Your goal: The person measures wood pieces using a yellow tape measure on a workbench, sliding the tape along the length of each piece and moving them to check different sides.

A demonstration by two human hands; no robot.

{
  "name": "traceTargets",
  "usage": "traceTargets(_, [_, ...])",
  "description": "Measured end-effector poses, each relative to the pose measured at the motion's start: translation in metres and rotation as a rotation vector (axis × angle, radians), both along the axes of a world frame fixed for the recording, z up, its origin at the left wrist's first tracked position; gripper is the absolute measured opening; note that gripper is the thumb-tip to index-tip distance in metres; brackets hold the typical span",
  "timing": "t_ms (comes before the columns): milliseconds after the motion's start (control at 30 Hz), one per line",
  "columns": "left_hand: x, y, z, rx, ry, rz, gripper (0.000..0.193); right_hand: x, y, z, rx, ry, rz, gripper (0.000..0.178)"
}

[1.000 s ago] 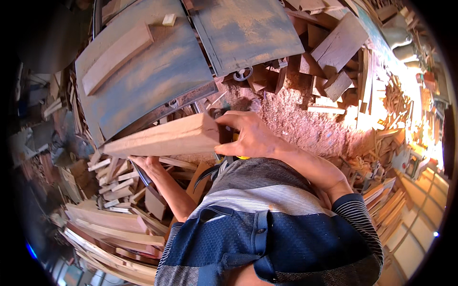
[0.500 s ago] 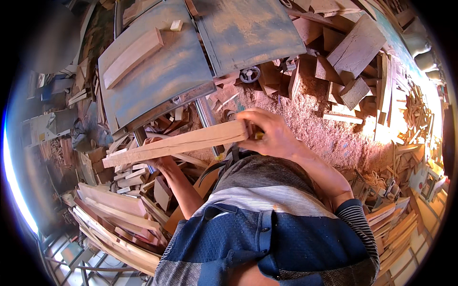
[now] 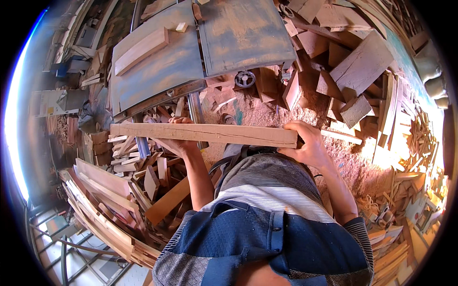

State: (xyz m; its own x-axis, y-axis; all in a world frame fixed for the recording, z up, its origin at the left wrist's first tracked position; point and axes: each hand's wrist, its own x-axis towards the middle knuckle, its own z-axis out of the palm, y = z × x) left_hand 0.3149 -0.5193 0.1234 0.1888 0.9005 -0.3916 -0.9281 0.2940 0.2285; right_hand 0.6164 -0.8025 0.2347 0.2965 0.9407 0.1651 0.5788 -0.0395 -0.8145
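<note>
A long wooden board [image 3: 210, 133] lies level across the front of my body, a dark crack running along the face toward me. My left hand [image 3: 177, 143] grips it left of its middle, with fingertips showing over the far edge and the palm underneath. At its right end, my right hand [image 3: 305, 143] is closed around the corner, thumb below and fingers on top. Beyond the board stands a machine table [image 3: 162, 90] with a blue-grey, dusty top. On it rest a thick wooden plank [image 3: 141, 51] and a small wood block [image 3: 182, 27].
A handwheel [image 3: 245, 79] sits below the table's right section [image 3: 248, 38]. Wood offcuts [image 3: 360, 62] are heaped at the far right, above sawdust [image 3: 348, 164] on the floor. Stacked boards [image 3: 102, 209] lie to my lower left, and more strips [image 3: 391, 257] at lower right.
The board has swung from a slant to nearly level, shifting right with both hands. My left hand now shows more, with its fingers over the board's far edge.
</note>
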Motion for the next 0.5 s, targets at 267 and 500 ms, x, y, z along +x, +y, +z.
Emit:
traceTargets(267, [0.019, -0.025, -0.004, 0.128, -0.147, -0.126, 0.046, 0.003, -0.028, 0.013, -0.021, 0.024, -0.055, 0.059])
traceTargets(500, [0.034, -0.02, -0.011, 0.23, 0.065, -0.217, 0.071, 0.001, -0.027, 0.02, -0.054, -0.004, -0.101, 0.058])
